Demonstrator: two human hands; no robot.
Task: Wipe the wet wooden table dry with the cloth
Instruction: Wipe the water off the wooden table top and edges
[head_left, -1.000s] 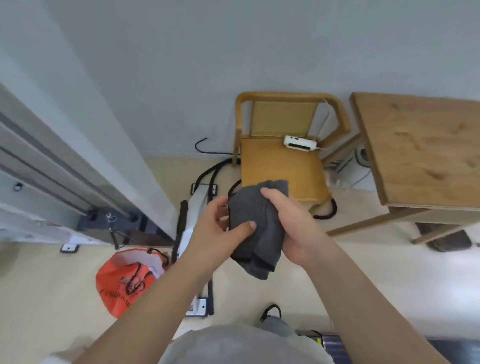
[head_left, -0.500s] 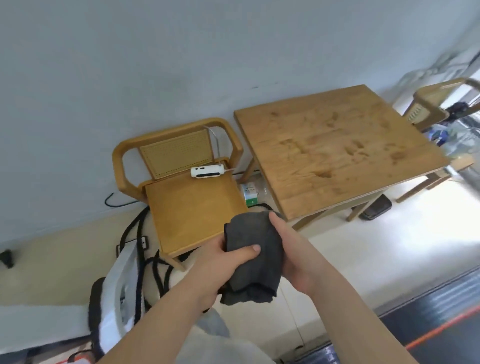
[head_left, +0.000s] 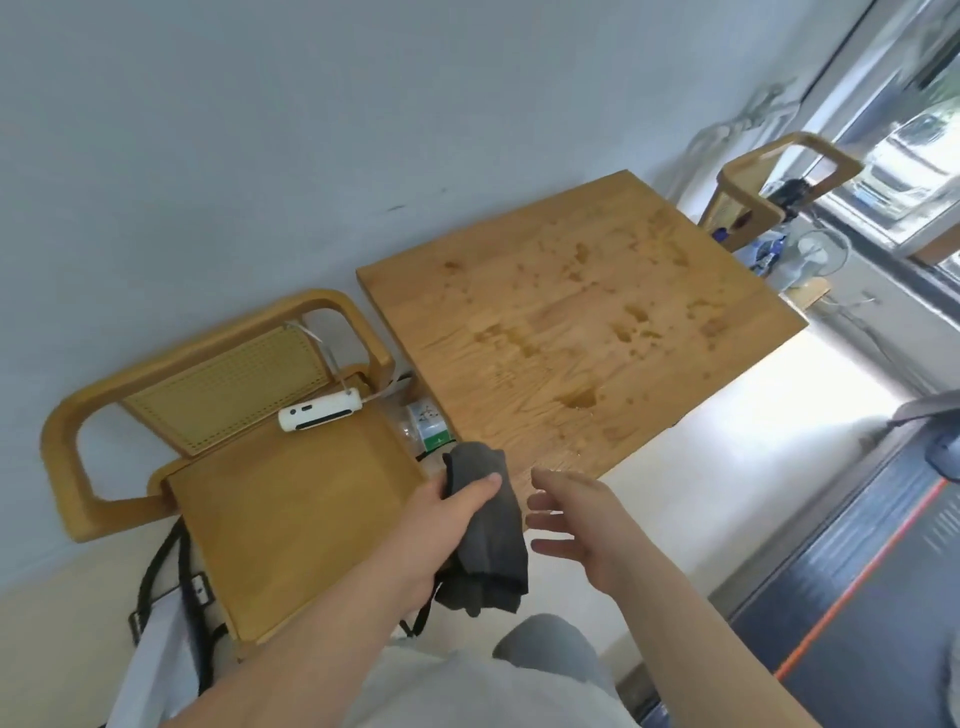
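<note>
1. Table (head_left: 571, 322): wooden top, set against the wall. Wet patches (head_left: 582, 399) and droplets lie over most of it, and the largest puddle sits toward its near edge.
2. Cloth (head_left: 491, 525): dark grey, bunched, held in the air just short of the table's near left corner. It is not on the top.
3. Left hand (head_left: 441, 519): grasps the upper part of the cloth, thumb across the front, fingers wrapped behind. The lower folds hang free beneath it.
4. Right hand (head_left: 576, 525): before the table's near edge, just right of the cloth and apart from it. The fingers are spread and released, holding nothing.
5. Chair (head_left: 291, 519): just left of the table; contact between them cannot be told. A white device (head_left: 319, 413) with a cable lies on the seat by the backrest.
6. Second chair (head_left: 779, 176): beyond the table's far right corner.
</note>
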